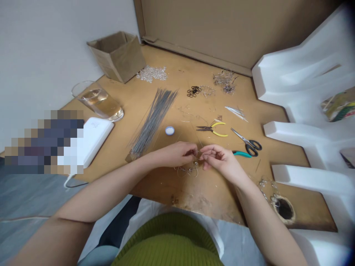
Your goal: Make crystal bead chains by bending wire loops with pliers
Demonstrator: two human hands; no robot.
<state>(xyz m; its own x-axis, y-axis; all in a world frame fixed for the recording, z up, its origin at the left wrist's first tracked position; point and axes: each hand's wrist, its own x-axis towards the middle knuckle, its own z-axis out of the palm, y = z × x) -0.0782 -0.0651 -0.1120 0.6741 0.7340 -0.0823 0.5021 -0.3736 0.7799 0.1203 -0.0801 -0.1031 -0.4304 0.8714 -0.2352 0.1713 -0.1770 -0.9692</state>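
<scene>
My left hand (pixel 184 153) and my right hand (pixel 217 159) meet low over the table, fingers pinched round a thin metal wire. A stretch of that wire pokes up between the fingertips. Under them hangs or lies a tangle of wire loops (pixel 191 170); which of the two I cannot tell. Just beyond my hands are pliers with yellow handles (pixel 219 129), jaws pointing left. Black-handled scissors (pixel 248 142) lie to the right, by a teal-handled tool (pixel 242 153) partly hidden behind my right hand. A small white round piece with a blue rim (pixel 169 130) sits above my left hand.
A bundle of straight grey wires (pixel 156 122) lies left of centre. Farther back are clear rings (pixel 152 73), black rings (pixel 193 91) and wire pieces (pixel 225 78). A glass of amber liquid (pixel 101 101), paper bag (pixel 119 57) and white power bank (pixel 98 138) stand left; white foam (pixel 299 173) borders the right.
</scene>
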